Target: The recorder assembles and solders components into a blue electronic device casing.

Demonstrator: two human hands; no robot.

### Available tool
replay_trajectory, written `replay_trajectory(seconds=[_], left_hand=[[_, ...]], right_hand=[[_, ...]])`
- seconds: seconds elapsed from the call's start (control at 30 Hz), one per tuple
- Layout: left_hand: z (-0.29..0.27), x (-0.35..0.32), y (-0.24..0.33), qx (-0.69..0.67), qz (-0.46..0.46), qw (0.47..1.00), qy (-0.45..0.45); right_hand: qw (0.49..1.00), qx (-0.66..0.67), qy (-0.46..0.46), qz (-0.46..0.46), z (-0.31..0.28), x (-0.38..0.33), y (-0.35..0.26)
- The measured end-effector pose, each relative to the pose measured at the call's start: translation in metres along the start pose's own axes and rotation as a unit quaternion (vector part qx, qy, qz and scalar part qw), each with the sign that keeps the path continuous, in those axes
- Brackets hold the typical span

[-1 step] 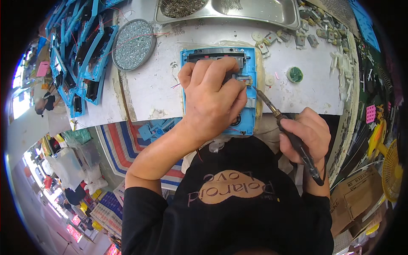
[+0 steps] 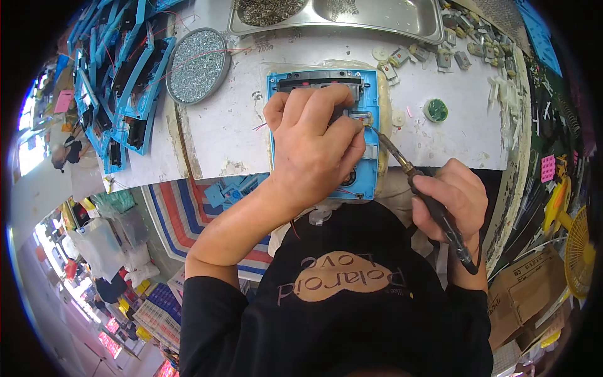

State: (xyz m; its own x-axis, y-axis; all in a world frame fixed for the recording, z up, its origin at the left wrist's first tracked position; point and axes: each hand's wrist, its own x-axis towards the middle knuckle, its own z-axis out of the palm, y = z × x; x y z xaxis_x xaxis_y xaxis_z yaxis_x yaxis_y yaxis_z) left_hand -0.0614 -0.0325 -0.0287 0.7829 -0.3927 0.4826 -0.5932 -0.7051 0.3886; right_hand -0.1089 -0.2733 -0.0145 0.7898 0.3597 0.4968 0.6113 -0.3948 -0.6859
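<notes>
Here, at the surface's (image 2: 239, 125) near edge, left hand (image 2: 317, 147) presses curled fingers on a blue plastic housing (image 2: 370, 100); right hand (image 2: 455, 198), fingers wrapped, holds a soldering iron (image 2: 402, 160) touching it.

We see a bright blue case (image 2: 370, 157) with a black strip along its top and a grey part inside. The table (image 2: 239, 125) under it is white with brown stains. The tool (image 2: 433, 207) has a black handle and a brown, rusty tip. A round dish (image 2: 196, 66) is full of shiny silver bits. The tray (image 2: 377, 16) is silver too. A small cap (image 2: 435, 110) is green. The stack (image 2: 125, 88) of cases is blue with black insides. The cloth (image 2: 182, 207) has red, white and blue stripes. Our shirt (image 2: 339, 314) is black with a tan patch.
</notes>
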Motion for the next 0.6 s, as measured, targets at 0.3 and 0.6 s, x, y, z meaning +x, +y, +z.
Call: replay_trajectory(seconds=[0.3,0.6], left_hand=[[-0.001,0.0003,0.0008,0.002,-0.002,1.0,-0.006],[-0.0007,0.0002,0.0006,0.003,0.004,1.0,-0.001]], right_hand=[[1.0,0.003,0.007,-0.001,0.0047,0.0001,0.0037],[1.0,0.012,0.011,0.01,0.0031,0.0017,0.0012]])
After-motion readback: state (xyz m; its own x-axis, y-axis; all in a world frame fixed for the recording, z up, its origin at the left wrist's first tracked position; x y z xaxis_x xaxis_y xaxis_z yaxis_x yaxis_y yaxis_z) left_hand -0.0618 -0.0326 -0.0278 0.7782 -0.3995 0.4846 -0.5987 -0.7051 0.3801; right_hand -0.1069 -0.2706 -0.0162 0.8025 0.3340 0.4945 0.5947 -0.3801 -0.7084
